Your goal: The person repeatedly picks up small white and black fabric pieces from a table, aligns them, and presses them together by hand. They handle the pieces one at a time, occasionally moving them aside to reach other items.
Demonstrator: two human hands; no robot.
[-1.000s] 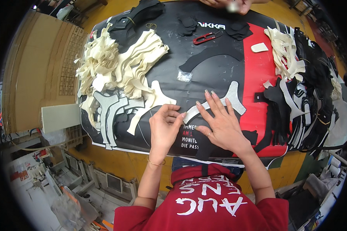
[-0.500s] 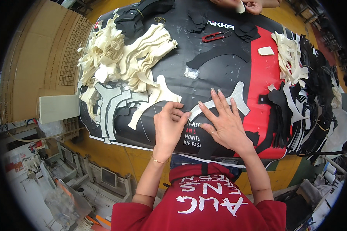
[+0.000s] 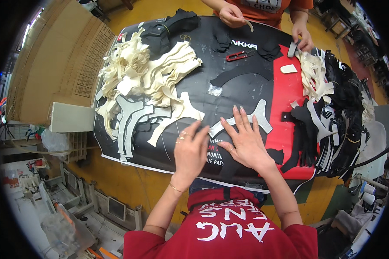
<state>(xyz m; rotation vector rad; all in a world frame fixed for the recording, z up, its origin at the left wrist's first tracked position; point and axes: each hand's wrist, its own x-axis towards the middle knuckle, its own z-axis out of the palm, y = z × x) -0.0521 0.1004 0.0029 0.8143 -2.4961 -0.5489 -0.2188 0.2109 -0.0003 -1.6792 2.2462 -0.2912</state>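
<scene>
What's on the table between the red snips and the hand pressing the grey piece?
In the head view, a curved black cut piece lies between the red snips and the right hand, with bare black mat below it.

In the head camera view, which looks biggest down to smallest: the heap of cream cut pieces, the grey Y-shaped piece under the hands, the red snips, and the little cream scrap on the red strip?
1. Heap of cream cut pieces
2. Grey Y-shaped piece, partly under the right hand
3. Red snips
4. Cream scrap

The last two look close; the fisheye bend makes that unsure.
</scene>
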